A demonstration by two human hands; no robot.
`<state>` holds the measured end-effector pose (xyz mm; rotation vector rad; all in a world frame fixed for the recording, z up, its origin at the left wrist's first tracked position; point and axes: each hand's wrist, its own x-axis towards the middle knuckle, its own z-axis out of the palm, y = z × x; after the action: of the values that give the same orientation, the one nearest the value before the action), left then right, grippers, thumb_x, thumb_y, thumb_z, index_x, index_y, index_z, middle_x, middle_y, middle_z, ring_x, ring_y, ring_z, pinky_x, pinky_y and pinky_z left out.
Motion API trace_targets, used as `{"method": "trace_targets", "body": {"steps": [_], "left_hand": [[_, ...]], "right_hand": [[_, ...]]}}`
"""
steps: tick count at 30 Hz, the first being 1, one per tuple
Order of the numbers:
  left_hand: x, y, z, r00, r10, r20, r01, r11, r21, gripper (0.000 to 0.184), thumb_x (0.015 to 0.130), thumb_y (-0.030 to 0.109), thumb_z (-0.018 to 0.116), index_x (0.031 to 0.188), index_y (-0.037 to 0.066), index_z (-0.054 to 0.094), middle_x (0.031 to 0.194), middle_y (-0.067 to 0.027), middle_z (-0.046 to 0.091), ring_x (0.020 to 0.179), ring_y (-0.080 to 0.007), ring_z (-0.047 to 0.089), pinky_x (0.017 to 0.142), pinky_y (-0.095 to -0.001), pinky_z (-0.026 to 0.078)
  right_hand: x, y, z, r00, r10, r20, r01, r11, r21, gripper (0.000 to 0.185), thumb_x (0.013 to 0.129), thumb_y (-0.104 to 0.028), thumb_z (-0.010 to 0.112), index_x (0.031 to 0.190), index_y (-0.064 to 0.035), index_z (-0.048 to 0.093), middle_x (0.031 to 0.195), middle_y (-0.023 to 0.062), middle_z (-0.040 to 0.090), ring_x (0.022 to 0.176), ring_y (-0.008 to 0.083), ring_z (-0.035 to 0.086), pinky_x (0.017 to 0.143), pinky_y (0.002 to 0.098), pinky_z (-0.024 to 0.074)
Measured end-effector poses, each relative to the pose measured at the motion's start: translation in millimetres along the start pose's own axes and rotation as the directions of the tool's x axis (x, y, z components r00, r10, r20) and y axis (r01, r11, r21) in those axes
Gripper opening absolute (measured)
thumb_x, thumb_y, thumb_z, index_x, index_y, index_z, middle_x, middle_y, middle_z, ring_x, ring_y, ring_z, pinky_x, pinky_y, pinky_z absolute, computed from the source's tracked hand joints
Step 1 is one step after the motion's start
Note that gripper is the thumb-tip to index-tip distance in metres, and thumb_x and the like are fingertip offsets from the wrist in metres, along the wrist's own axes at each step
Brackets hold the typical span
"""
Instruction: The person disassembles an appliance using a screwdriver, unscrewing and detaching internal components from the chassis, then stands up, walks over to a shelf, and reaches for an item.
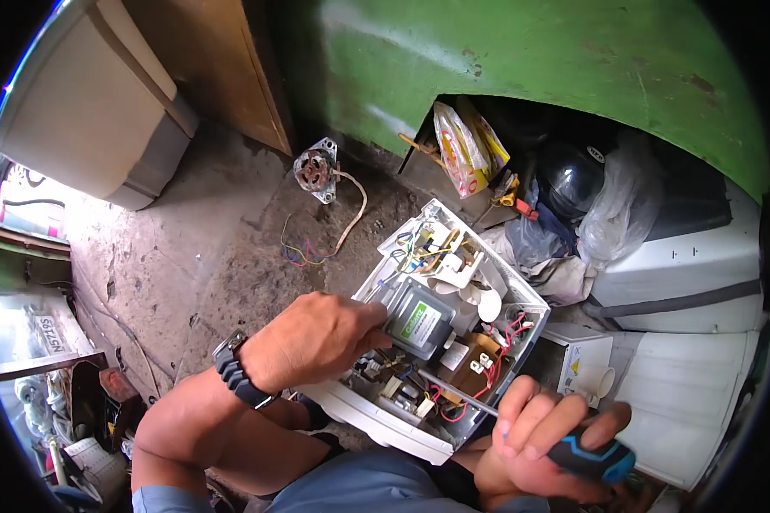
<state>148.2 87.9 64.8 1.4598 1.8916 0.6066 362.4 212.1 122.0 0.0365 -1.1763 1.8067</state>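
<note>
A white appliance casing (376,427) lies opened in front of me, with wires and parts exposed. Inside it is a dark grey box (417,318) with a green and white label. My left hand (316,335), wearing a black watch (241,372) on its wrist, is closed at the box's left edge; the fingertips are partly hidden. In my right hand (539,436) is a screwdriver (592,457) with a black and blue handle. Its shaft slants up and left into the casing, the tip reaching just below the grey box. Red wires (505,350) and a brown block (475,363) sit to the right.
A small motor (316,169) with a trailing cable lies on the rough floor (205,274) beyond the casing. Plastic bags (620,205), a black helmet (573,179) and white panels (684,291) crowd the right. A large pale bin-like housing (85,111) stands at upper left, near a green panel (573,51).
</note>
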Motion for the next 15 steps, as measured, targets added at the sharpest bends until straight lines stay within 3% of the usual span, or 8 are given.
{"method": "trace_targets", "body": {"steps": [1,3,8,10,11,14,15], "left_hand": [[2.9,-2.4,0.3,1.000,-0.015,0.013,0.014,0.999,0.036,0.022,0.100,0.029,0.062,0.100,0.006,0.064,0.085,-0.0163,0.069,0.081,-0.0405,0.068,0.071,-0.0500,0.053],[9.0,-4.6,-1.9,1.000,-0.018,0.024,0.017,0.999,0.037,0.023,0.099,0.029,0.062,0.097,0.006,0.064,0.084,-0.0161,0.069,0.080,-0.0402,0.068,0.070,-0.0500,0.053],[20.6,-3.5,-9.5,0.997,-0.026,0.079,0.022,0.998,0.061,0.024,0.099,0.029,0.062,0.092,0.007,0.065,0.081,-0.0151,0.069,0.078,-0.0393,0.068,0.068,-0.0496,0.053],[20.8,-1.3,-12.3,0.993,-0.049,0.109,0.039,0.995,0.087,0.023,0.098,0.029,0.063,0.091,0.007,0.064,0.079,-0.0147,0.069,0.077,-0.0387,0.068,0.067,-0.0490,0.053],[20.9,-1.9,-12.3,0.992,-0.051,0.114,0.041,0.996,0.085,0.023,0.098,0.029,0.063,0.091,0.007,0.064,0.079,-0.0147,0.069,0.077,-0.0387,0.068,0.067,-0.0490,0.053],[22.9,-3.1,-13.0,0.993,-0.031,0.116,0.022,0.997,0.074,0.022,0.098,0.029,0.063,0.092,0.007,0.064,0.078,-0.0142,0.069,0.076,-0.0382,0.068,0.067,-0.0487,0.053],[23.5,-3.1,-13.5,0.993,-0.028,0.114,0.020,0.998,0.067,0.022,0.097,0.029,0.064,0.092,0.007,0.064,0.078,-0.0139,0.069,0.076,-0.0380,0.068,0.067,-0.0485,0.053]], "right_hand": [[4.5,2.4,0.3,0.996,0.036,0.078,-0.033,0.999,-0.042,0.041,0.096,-0.044,0.066,0.116,-0.0160,0.043,0.075,0.0080,0.054,0.054,0.0202,0.049,0.068,0.0412,0.0395],[17.8,-11.8,13.4,0.971,0.217,0.097,-0.199,0.966,-0.167,0.010,0.102,-0.020,0.056,0.102,-0.0135,0.049,0.079,0.0143,0.050,0.061,0.0237,0.048,0.063,0.0453,0.0452],[28.3,17.1,-4.7,0.926,0.275,0.258,-0.228,0.953,-0.198,0.016,0.101,-0.026,0.056,0.108,-0.0157,0.046,0.078,0.0136,0.053,0.057,0.0239,0.047,0.061,0.0424,0.0410],[23.8,34.0,-8.0,0.942,0.079,0.327,-0.057,0.996,-0.075,0.022,0.101,-0.030,0.057,0.112,-0.0132,0.047,0.078,0.0134,0.055,0.057,0.0236,0.049,0.061,0.0430,0.0418],[26.9,33.2,-9.6,0.937,0.080,0.341,-0.055,0.995,-0.080,0.031,0.100,-0.033,0.061,0.118,-0.0114,0.048,0.080,0.0143,0.057,0.057,0.0238,0.052,0.060,0.0439,0.0432],[24.6,21.6,-12.1,0.944,0.132,0.303,-0.098,0.987,-0.127,0.030,0.100,-0.030,0.061,0.121,-0.0129,0.048,0.083,0.0150,0.059,0.058,0.0250,0.054,0.060,0.0446,0.0443],[31.2,23.3,-28.0,0.874,0.121,0.471,-0.125,0.992,-0.024,0.029,0.099,-0.026,0.061,0.121,-0.0136,0.048,0.085,0.0159,0.060,0.061,0.0263,0.056,0.062,0.0453,0.0455]]}}
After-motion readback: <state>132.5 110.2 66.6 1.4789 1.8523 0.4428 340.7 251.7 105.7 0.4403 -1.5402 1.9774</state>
